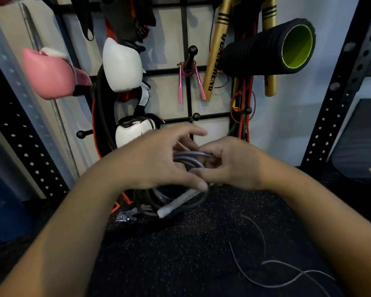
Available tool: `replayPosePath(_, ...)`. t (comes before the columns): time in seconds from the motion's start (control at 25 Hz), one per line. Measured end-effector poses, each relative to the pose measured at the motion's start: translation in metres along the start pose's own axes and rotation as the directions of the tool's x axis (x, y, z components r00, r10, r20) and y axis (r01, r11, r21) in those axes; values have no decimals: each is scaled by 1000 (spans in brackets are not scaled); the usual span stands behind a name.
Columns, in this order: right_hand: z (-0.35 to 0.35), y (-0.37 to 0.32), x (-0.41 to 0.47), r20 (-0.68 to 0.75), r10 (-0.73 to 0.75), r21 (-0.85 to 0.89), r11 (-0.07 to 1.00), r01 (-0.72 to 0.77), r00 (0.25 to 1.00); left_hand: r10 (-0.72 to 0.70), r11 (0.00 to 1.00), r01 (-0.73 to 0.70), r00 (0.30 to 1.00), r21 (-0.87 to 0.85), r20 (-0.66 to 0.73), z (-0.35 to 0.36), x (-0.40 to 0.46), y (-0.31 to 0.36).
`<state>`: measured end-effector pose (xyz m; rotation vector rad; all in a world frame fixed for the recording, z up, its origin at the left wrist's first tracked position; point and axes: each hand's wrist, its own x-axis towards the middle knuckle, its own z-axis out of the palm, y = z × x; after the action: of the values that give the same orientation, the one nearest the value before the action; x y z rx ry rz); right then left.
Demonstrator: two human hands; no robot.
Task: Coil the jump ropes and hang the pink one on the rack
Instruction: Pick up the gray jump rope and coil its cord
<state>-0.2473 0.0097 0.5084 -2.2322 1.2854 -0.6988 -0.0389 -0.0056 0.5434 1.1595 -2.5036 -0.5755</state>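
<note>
While pink rope (189, 82) hangs racked, both hands' (156, 161) grips clutch looped grey rope (189, 159).

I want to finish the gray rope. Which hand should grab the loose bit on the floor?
Probably the right hand: the loose gray rope trails on its side, while the left hand steadies the coil.
</note>
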Motion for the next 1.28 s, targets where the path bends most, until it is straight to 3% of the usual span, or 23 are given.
replayPosePath(0.08, 0, -1, 1, -63, 12, -12, 1000, -13, 998, -51, 997, 48, 998, 56, 48, 18, 9, 4)
replayPosePath(0.28, -3, 3, -1, -193, 71, -6, 997, -74, 979, -180, 968, 187, 982, -168, 54, 28, 17, -12)
replayPosePath(0.4, 0, 3, 0, -257, 29, 108, 994, -1, 966, -91, 946, 83, 996, -314, -9, 30, 16, -14)
replayPosePath(0.56, -1, 3, 1, -269, 23, 127, 992, 12, 963, -23, 908, -27, 993, -418, -115, 35, 16, -18)
replayPosePath(0.64, -4, 2, 1, -271, 31, 144, 989, 8, 962, -11, 886, -45, 993, -462, -117, 36, 16, -21)
replayPosePath(0.72, -11, 0, 1, -289, 118, 288, 957, -31, 950, -41, 832, -41, 990, -554, -135, 32, 16, -25)
replayPosePath(0.8, -20, 2, -1, -335, 257, 450, 889, -86, 907, -62, 683, -96, 980, -724, -189, 28, 17, -25)
replayPosePath(0.88, -22, 10, -2, -344, 310, 441, 887, -138, 886, -113, 438, -199, 955, -877, -273, 31, 20, -19)
replayPosePath(0.96, -10, 10, -2, -280, 299, 454, 879, -149, 912, -282, 198, -296, 896, -934, -344, 41, 25, -8)
replayPosePath(1.04, 11, 2, 1, -257, 289, 609, 789, -78, 922, -465, 83, -396, 796, -914, -387, 53, 29, 1)
replayPosePath(1.16, 37, -13, 2, -429, 235, 641, 760, 110, 872, -574, 194, -424, 682, -884, -453, 67, 30, 9)
replayPosePath(1.28, 38, -12, 5, -496, 245, 667, 722, 185, 833, -573, 218, -405, 683, -888, -453, 68, 28, 11)
